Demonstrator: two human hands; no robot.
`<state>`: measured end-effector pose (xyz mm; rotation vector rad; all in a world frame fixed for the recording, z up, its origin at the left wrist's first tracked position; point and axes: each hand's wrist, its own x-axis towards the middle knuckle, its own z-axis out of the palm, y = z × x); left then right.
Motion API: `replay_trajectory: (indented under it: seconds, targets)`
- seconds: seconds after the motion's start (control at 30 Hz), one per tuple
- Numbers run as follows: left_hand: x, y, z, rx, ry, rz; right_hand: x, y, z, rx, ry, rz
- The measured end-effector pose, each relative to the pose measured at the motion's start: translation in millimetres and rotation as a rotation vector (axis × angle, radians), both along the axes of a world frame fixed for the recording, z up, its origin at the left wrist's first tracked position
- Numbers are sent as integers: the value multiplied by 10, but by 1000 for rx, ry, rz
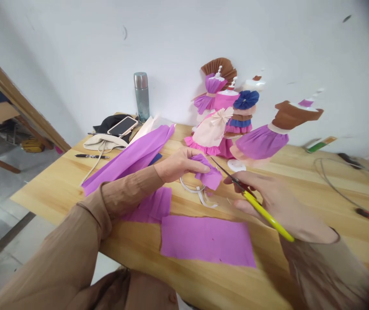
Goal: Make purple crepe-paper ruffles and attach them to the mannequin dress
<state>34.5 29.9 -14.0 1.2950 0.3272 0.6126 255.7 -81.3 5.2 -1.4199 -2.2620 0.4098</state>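
My left hand [179, 163] is closed on a small gathered piece of purple crepe paper [208, 172], held just above the wooden table [58, 185]. My right hand [274, 202] grips yellow-handled scissors [255, 202], whose blades point up and left toward that piece. A flat purple crepe sheet [206, 240] lies on the table below both hands. A pleated purple piece [153, 204] sits under my left forearm. A white ribbon loop [197, 191] lies beneath the held paper.
A long purple crepe roll [129, 157] lies at left. Small mannequins in paper dresses [223, 120] stand by the wall. A metal flask [141, 95], a phone [122, 125] on a bag, a pen [90, 156], wire [339, 185] and a glue stick [320, 144] are also there.
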Motion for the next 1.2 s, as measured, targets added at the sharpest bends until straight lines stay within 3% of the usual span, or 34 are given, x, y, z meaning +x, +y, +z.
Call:
replay_trajectory:
  seconds: [0.27, 0.67, 0.87, 1.2]
  targets:
    - [-18, 12, 25, 77, 11, 28, -69, -58, 67, 37, -194, -44]
    - [-14, 2, 65, 159, 18, 34, -69, -35, 15, 164, -158, -34]
    - [-16, -1, 51, 114, 38, 28, -40, -23, -26, 130, -125, -78]
    - [-11, 9, -13, 28, 4, 18, -17, 3, -62, 202, -149, -72]
